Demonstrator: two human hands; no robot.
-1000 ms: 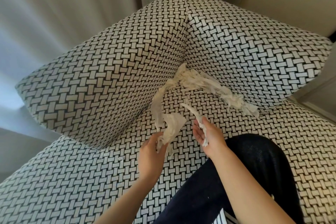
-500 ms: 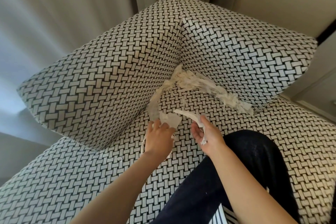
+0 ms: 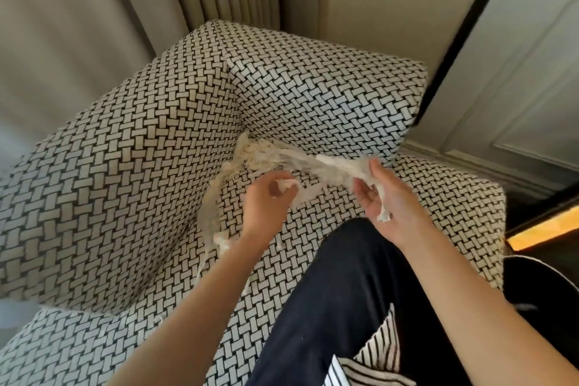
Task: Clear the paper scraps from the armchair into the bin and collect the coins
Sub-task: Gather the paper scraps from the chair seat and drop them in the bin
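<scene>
1. Scrap-gathering under way: paper scraps (image 3: 282, 157) heaped as shredded strips in the back corner of the armchair (image 3: 329, 94), at the join of seat and upright panels, with thinner strands (image 3: 208, 222) trailing down the crease under the side panel (image 3: 125, 182).
2. Pinches a small wad (image 3: 283, 185) of that paper in the left hand (image 3: 266, 200), fingers curled, just above the seat.
3. Closes the right hand (image 3: 387, 197) round the near end of the long bundle (image 3: 332, 166), palm turned up, one loose strip (image 3: 383, 213) hanging across the palm.
4. Holds that bundle stretched from corner to right hand, partly lifted off the seat; far end seemingly lodged in the crease.
5. Kneels with one dark-trousered knee (image 3: 329, 291) on the seat, just below both hands.
6. Shows no coins anywhere; perhaps under the strips or down the crease, cannot tell.
7. Dark, pale-rimmed object (image 3: 539, 285) at the right edge: perhaps the bin, too cropped to say.
8. Calls next, most likely, for one slow pull to free the bundle, then a sweep of the side strands; light, steady tension needed, shredded paper being quick to tear and shed bits.
9. Then a carry to the bin and a search of the bared corner for coins.
</scene>
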